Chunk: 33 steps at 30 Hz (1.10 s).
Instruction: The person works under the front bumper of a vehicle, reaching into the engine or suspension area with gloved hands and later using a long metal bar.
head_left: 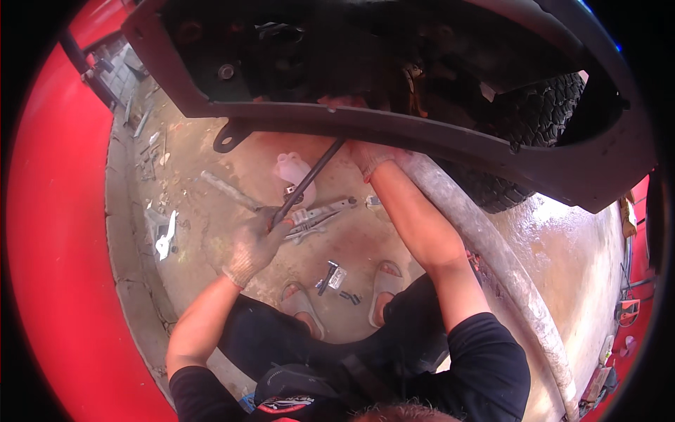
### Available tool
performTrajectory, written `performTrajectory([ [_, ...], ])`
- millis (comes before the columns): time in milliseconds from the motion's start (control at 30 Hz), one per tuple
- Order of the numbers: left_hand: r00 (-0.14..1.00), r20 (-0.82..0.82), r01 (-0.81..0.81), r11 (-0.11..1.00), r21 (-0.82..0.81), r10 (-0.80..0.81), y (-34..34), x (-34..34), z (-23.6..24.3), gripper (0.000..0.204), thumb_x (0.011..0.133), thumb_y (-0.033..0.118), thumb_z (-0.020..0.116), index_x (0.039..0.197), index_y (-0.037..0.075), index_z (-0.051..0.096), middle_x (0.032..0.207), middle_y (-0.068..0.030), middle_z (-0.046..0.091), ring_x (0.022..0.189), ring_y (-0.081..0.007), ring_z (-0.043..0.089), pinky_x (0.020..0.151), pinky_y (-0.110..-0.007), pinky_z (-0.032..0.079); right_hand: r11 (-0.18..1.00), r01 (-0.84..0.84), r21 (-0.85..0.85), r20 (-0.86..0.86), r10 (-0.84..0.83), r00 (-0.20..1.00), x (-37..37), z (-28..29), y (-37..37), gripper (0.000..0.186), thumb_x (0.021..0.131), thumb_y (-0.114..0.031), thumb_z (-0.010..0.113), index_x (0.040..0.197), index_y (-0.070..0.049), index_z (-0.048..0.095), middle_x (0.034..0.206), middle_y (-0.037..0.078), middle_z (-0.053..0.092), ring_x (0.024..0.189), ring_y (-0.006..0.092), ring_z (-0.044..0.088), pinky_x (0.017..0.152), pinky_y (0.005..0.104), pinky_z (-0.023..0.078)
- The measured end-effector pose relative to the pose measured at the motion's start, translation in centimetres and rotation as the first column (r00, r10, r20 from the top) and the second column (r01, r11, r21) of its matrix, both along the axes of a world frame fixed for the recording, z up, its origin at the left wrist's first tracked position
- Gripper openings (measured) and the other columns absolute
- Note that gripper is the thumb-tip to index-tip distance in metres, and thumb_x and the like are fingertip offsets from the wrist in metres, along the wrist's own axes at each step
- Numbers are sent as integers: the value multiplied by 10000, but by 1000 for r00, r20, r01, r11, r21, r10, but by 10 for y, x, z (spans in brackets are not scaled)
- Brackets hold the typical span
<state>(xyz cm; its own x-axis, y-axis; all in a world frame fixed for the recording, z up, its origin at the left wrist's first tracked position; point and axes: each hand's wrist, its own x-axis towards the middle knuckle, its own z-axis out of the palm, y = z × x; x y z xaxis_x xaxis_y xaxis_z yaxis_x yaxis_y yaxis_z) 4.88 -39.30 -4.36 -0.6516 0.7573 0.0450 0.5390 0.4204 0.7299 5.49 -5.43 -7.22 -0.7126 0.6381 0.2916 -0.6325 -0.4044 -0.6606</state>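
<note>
My left hand (254, 246), in a light knit glove with a dark palm side, is closed around the near end of a long dark metal bar (315, 176). The bar slants up and to the right, and its far end disappears behind the lower edge of a black metal vehicle bumper (422, 133). Beside that end, my gloved right hand (374, 156) reaches up under the bumper; its fingers are hidden there. A tab with a hole (226, 138) hangs from the bumper's underside, left of the bar.
A scissor jack (323, 214) and a pinkish plastic bottle (294, 169) lie on the concrete below. Small tools (328, 277) lie between my feet. A thick pale pole (492, 246) runs along my right. A tire (548, 109) stands behind the bumper; a red panel (63, 246) curves at left.
</note>
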Motion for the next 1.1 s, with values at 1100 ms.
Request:
performTrajectory([
  [1100,979,135,161,984,-72,-150,220,-11,-131,363,998,313,559,1153,-9,624,959,-240,724,913,-368,737,810,-472,537,202,670,714,-175,-876,450,-20,38,19,321,890,-129,649,1192,-60,733,1180,153,742,1073,348,712,936,432,554],
])
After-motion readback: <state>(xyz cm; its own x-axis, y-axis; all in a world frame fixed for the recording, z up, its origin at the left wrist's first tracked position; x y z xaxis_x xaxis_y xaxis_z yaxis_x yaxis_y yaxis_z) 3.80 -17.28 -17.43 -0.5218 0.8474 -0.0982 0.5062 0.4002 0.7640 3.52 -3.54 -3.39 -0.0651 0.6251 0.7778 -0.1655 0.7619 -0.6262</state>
